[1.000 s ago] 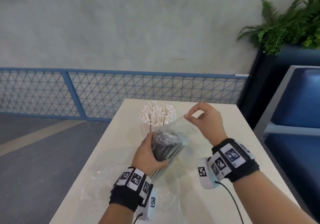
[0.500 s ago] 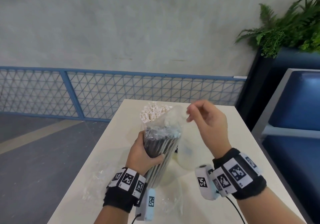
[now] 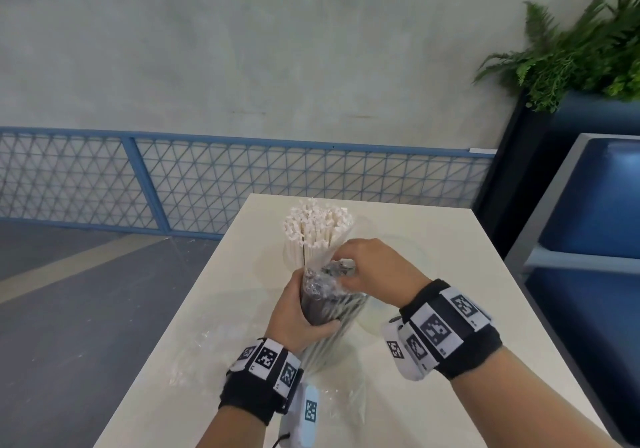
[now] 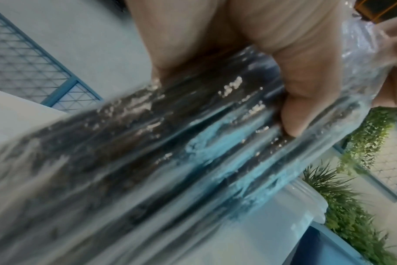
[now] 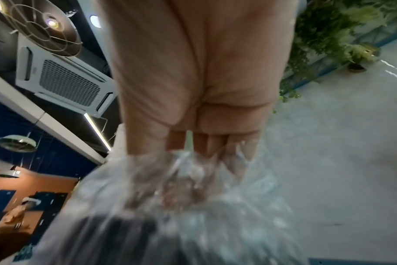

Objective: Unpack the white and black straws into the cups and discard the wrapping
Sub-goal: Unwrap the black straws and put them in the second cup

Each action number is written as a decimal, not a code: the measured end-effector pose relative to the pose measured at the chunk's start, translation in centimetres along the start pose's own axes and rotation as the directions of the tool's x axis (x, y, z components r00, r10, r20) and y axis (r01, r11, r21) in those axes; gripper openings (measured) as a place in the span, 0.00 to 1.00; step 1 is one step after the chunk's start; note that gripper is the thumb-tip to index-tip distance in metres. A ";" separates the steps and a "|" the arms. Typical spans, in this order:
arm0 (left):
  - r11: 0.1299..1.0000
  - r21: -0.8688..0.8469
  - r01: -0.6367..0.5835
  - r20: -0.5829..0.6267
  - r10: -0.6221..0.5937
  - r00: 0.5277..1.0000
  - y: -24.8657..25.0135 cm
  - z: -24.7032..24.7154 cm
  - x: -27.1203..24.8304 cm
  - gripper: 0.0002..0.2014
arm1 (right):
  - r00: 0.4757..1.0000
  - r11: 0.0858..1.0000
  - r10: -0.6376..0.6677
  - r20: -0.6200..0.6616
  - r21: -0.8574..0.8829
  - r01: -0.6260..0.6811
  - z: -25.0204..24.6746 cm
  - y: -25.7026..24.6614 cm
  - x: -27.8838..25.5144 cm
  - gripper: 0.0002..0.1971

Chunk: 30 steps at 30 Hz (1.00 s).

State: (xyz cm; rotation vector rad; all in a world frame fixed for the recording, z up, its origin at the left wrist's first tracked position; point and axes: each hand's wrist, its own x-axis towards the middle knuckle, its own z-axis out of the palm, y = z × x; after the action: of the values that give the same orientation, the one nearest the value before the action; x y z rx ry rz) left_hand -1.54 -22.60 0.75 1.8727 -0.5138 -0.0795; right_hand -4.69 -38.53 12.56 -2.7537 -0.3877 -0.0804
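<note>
A pack of black straws [image 3: 320, 309] in clear wrapping stands tilted over the white table [image 3: 433, 233]. My left hand [image 3: 294, 319] grips the pack around its middle; in the left wrist view the thumb [image 4: 292, 100] presses on the pack [image 4: 147, 143]. My right hand [image 3: 367, 271] is at the pack's top end, fingers curled into the crumpled wrapping [image 5: 181, 179] there. White straws [image 3: 315, 226] stand upright in a cup just behind the pack. A clear cup [image 3: 372, 319] sits right of the pack, partly hidden by my right wrist.
A loose piece of clear wrapping [image 3: 207, 350] lies on the table's left near part. A blue mesh railing [image 3: 242, 184] runs behind the table. A blue seat [image 3: 588, 240] and a plant [image 3: 571, 49] stand to the right.
My right hand came down from holding the wrapping's flap up and now grips the top end of the pack. My left hand raised the pack more upright.
</note>
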 end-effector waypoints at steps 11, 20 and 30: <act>0.997 -0.026 0.069 0.045 -0.068 0.997 -0.7 -0.1 0.3 0.49 | 0.998 1.000 -0.011 0.068 -0.013 0.011 2.0 -1.0 1.2 0.24; 0.992 0.041 0.121 -0.051 -0.119 0.992 -0.3 0.7 0.1 0.39 | 0.954 0.934 0.178 -0.240 0.345 -0.088 3.4 0.4 1.2 0.02; 0.984 -0.010 0.177 -0.118 -0.177 0.977 -1.2 0.7 0.3 0.39 | 0.786 0.891 0.212 -0.580 0.446 0.089 -0.9 0.5 0.6 0.08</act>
State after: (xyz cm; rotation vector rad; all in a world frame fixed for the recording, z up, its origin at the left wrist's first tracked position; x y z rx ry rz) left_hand -1.15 -23.02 -0.59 1.9076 -0.2643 -0.0857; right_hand -3.96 -39.15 13.24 -2.1074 -0.1027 -0.7590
